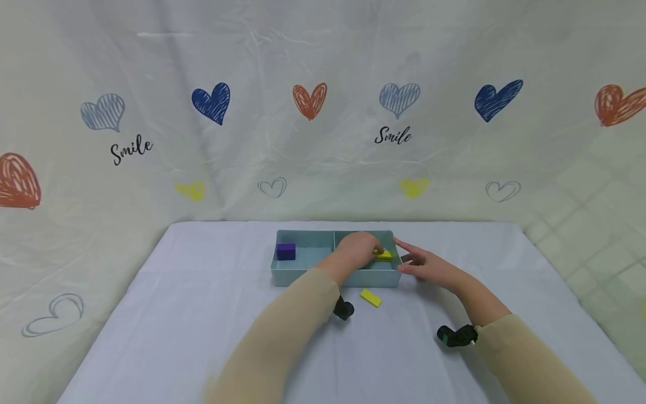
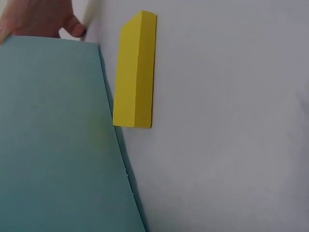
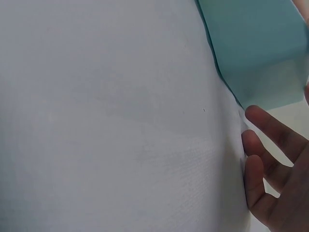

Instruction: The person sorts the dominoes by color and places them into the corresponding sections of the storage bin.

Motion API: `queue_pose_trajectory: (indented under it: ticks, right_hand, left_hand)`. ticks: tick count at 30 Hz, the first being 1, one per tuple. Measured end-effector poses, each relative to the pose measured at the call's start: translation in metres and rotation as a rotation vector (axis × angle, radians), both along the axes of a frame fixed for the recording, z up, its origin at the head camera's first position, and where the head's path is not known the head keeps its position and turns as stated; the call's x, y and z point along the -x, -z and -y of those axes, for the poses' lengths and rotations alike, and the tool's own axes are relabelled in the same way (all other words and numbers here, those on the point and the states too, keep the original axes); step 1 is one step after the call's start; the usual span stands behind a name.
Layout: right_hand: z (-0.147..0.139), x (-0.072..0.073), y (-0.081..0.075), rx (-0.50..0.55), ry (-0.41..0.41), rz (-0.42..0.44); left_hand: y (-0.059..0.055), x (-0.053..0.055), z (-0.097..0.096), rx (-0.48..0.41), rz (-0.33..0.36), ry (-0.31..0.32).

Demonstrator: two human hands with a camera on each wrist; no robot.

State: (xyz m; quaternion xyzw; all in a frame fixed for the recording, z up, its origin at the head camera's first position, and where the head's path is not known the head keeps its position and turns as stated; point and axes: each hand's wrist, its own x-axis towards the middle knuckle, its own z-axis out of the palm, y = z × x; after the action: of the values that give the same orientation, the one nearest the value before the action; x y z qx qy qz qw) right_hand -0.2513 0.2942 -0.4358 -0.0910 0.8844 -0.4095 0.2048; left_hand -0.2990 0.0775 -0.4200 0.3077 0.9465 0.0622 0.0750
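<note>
A light teal two-compartment box [image 1: 298,277] sits near the far side of the table. My left hand [image 1: 357,248] reaches over its front wall into the right compartment, its curled fingers pinching a yellow block there. Another yellow block [image 1: 386,256] lies right by those fingertips, partly covered by them. My right hand [image 1: 426,266] is at the box's right end, fingers spread, with index finger and thumb touching the end wall's corners. In the right wrist view its fingers [image 3: 277,130] are fairly straight beside the teal wall [image 3: 260,38].
In the left compartment a purple block [image 1: 286,251] stands against the left wall. A loose yellow block [image 1: 370,297] lies on the white cloth in front of the box, also close to the box wall in the left wrist view. Behind the table hangs a heart-patterned sheet [image 1: 343,185].
</note>
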Motion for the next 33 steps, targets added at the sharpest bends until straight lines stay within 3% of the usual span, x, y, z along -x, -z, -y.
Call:
queue_pose_trajectory:
  ticks: [22,33]
  right_hand:
    - [0.0014,-0.0015,-0.0038,0.010,-0.007,-0.006]
    - [0.0001,-0.0011,-0.0026,0.021,-0.012,-0.011]
  left_hand:
    - [0.0053,0.0038,-0.0038,0.008,-0.005,-0.032]
    - [0.0063,0.0052,-0.0065,0.046,0.013,-0.004]
